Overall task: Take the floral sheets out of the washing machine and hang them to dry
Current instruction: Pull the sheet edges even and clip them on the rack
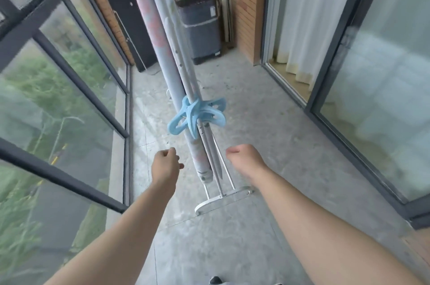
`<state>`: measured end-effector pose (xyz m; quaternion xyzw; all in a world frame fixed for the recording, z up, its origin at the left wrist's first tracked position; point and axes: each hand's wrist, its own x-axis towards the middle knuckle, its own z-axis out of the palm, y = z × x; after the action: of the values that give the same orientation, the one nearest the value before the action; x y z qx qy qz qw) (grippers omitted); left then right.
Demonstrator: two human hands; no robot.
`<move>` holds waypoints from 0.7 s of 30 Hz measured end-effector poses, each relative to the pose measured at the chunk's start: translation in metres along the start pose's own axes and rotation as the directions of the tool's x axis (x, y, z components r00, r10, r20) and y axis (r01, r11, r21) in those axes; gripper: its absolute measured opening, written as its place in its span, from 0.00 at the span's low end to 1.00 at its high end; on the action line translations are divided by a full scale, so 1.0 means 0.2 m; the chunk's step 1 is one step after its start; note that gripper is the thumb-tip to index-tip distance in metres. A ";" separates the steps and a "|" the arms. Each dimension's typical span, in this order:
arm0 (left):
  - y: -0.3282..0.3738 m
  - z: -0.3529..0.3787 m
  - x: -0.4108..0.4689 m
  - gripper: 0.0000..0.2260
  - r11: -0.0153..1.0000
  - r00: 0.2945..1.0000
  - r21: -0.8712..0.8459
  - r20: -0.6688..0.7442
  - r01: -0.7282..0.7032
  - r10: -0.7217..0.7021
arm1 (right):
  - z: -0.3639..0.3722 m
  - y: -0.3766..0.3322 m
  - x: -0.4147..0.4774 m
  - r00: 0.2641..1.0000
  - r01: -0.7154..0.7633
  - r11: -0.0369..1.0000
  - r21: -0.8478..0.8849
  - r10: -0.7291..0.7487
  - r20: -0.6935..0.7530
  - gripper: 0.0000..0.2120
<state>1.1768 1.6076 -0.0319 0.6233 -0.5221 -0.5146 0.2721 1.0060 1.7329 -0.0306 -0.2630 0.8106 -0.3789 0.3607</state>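
The floral sheet [160, 52], pale with pink and green print, hangs over the top rail of a white drying rack [223, 182] that runs away from me down the balcony. Two light blue clips [197, 114] clamp the sheet near the rack's close end. My left hand [166, 163] hovers just left of the sheet's end, fingers curled, holding nothing. My right hand [244, 156] hovers to the right of the rack with its fingers curled into a loose fist, also holding nothing. The dark grey washing machine [200, 26] stands at the far end with its lid down.
Large dark-framed windows [69, 79] line the left side. A sliding glass door [372, 75] with a white curtain [314, 17] is on the right. Brick walls [242, 5] flank the machine. The rack's white foot [221, 201] rests on the concrete floor [244, 238].
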 end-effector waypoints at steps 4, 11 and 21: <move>0.17 -0.05 -0.06 0.25 0.973 0.968 0.011 -0.103 -0.230 0.230 | -0.05 -0.15 0.00 0.995 0.085 0.994 -0.066 -0.088 -0.045 0.11; 0.27 0.01 -0.09 0.54 0.868 0.907 0.267 0.086 -0.419 0.412 | -0.08 -0.26 -0.01 0.986 0.109 0.986 -0.126 -0.123 -0.114 0.19; 0.25 0.06 -0.01 0.40 0.872 0.913 0.280 0.045 -0.401 0.405 | -0.11 -0.26 -0.04 0.980 0.140 0.981 -0.134 -0.157 -0.126 0.17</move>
<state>1.1467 1.5961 0.0090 0.5370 -0.7066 -0.3619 0.2853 1.0007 1.7180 0.0247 -0.3187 0.8334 -0.3704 0.2583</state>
